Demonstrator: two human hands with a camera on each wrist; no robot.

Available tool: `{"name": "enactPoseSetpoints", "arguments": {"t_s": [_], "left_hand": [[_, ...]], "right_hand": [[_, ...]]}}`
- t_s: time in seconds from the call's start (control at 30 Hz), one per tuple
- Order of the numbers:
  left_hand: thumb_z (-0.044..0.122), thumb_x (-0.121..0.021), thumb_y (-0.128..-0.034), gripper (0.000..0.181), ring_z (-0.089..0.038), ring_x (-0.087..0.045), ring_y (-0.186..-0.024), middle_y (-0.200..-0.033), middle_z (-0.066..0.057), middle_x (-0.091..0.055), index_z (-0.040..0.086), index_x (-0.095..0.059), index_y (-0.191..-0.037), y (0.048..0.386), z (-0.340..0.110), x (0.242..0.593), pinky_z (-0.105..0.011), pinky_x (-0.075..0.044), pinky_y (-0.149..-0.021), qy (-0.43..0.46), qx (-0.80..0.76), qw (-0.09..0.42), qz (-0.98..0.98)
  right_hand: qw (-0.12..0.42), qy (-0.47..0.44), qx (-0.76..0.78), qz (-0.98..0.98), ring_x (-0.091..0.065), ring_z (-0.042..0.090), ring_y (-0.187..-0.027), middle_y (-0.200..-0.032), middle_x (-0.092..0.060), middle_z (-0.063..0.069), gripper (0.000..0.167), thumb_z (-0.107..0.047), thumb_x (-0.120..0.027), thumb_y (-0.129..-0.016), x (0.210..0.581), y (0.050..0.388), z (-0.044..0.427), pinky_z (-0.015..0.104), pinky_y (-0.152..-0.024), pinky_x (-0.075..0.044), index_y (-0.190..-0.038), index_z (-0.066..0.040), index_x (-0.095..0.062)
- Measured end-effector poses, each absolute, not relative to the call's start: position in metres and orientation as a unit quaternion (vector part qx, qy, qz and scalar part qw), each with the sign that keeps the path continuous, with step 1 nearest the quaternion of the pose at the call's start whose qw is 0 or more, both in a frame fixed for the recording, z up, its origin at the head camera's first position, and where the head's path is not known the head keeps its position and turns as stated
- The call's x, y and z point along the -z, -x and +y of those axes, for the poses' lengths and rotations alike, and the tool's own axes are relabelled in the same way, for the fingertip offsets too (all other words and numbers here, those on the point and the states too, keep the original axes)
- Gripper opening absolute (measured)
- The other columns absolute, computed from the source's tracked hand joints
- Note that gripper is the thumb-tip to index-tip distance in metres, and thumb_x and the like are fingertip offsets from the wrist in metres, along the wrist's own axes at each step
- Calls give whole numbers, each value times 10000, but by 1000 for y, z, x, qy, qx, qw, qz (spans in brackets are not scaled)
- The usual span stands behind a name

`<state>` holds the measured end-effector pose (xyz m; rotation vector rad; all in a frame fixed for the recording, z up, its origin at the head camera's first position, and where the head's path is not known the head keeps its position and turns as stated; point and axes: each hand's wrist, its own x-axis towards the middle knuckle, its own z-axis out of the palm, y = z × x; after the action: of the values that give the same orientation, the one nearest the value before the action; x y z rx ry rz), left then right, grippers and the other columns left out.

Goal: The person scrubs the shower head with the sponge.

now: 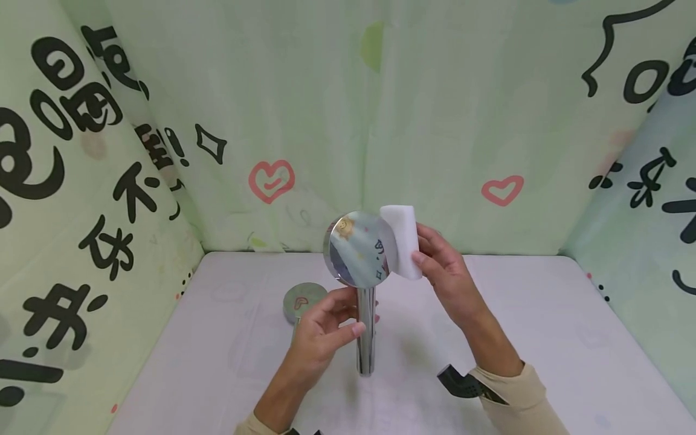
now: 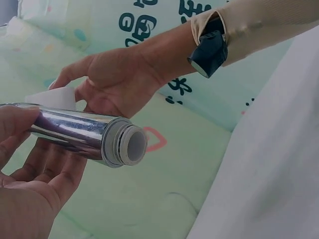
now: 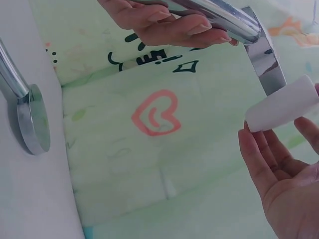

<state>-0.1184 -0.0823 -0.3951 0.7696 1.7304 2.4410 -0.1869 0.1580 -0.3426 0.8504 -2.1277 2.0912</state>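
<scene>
A chrome shower head (image 1: 357, 249) is held upright above the table, its round mirror-like face toward the head camera. My left hand (image 1: 322, 336) grips its handle (image 1: 366, 338), thumb in front and fingers behind. In the left wrist view the handle's threaded end (image 2: 130, 144) points away from the palm. My right hand (image 1: 449, 275) pinches a white sponge (image 1: 402, 241) between thumb and fingers. The sponge lies against the right rim of the head; the right wrist view shows it touching the chrome edge (image 3: 266, 64).
A second chrome shower head (image 1: 304, 301) lies on the white-covered table (image 1: 228, 362), behind my left hand. Pale green printed curtains (image 1: 435, 121) rise at the back and both sides. A dark wrist device (image 1: 462, 383) sits at my right sleeve.
</scene>
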Motion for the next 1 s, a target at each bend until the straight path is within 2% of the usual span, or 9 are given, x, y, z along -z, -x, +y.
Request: {"name": "enactPoseSetpoints", "arguments": {"t_s": [0.37,0.53,0.63,0.83,1.0], "left_hand": [[-88,-633,-923,493,-235,-646,-1090,-1281,-104,-621,-38,-509,-1397,121,-81,389,-420,-557,-975,-225,-815,21,534],[-70,-638,-928,489,-237,-656,-1117,-1306,-93,-619,-39,-502,-1396,122,-80,387,-412,-542,-1000,-196,-834,22,515],[-80,-625,-936,468,-242,-649,-1156,-1347,-93,-602,-28,-527,-1390,122,-80,389,-454,-523,-1021,-206,-846,22,491],[-113,-577,-952,460,-258,-619,-1225,-1368,-107,-592,21,-549,-1392,122,-83,394,-418,-528,-1022,-266,-849,39,454],[-97,-564,-963,445,-256,-652,-1195,-1291,-111,-664,47,-556,-1384,120,-85,396,-351,-540,-993,-288,-833,60,468]], "right_hand": [[-3,-281,-678,-680,-568,248,-1238,-1424,-511,43,549,-25,-486,-1030,353,185,154,316,-956,-537,-1547,-185,-393],[-6,-281,-666,-691,-571,254,-1248,-1424,-512,41,543,-32,-513,-1025,354,184,151,322,-964,-538,-1539,-161,-395],[-9,-283,-664,-692,-569,257,-1245,-1423,-516,55,535,-42,-506,-1030,355,184,150,328,-961,-539,-1541,-146,-386],[-20,-288,-670,-684,-568,283,-1237,-1451,-495,93,503,-109,-451,-1063,354,186,151,356,-972,-544,-1553,-164,-354],[-20,-290,-681,-672,-542,298,-1240,-1454,-471,113,480,-138,-430,-1075,350,188,153,356,-987,-538,-1549,-165,-356]]}}
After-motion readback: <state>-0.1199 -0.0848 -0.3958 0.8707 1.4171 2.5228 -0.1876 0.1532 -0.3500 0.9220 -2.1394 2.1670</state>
